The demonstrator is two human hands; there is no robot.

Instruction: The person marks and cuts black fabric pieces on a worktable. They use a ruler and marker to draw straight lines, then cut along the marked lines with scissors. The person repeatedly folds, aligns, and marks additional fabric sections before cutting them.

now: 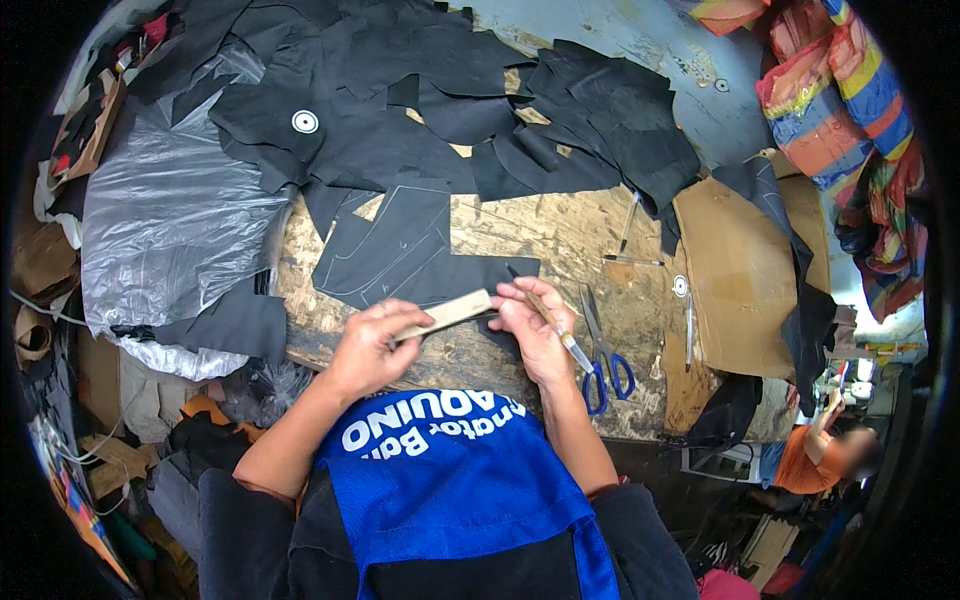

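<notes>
The left hand grips a flat beige bar mid-view, its far end toward two o'clock. Near that end, the right hand holds a slim pen-like tool in its fingers. From the bar, blue-handled scissors lie between three and four o'clock, a pale-lined dark sheet between ten and eleven

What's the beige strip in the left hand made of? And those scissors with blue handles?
Beige strip: dull finish and straight, stiff-looking edges, so maybe cardboard or wood; I can't tell. Scissors: grey, slightly shiny blades, probably metal; smooth, evenly blue handles, likely plastic.
</notes>
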